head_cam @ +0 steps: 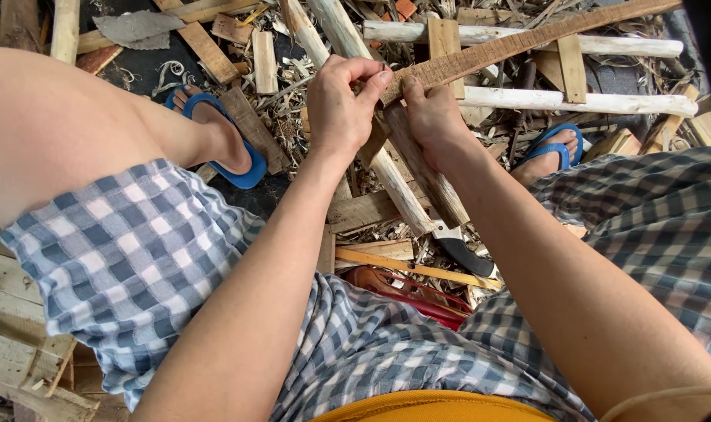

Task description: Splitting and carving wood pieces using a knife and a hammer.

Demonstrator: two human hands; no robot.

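Wooden strip (519, 43) pinched by left hand (341, 105), right hand (432, 117) grip grasping it (arms extended)

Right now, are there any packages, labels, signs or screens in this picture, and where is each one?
None are in view.
Both hands, left hand and right hand, grip the near end of a long rough wooden strip.
Around them lie only pale peeled sticks, wood scraps and shavings on the ground.
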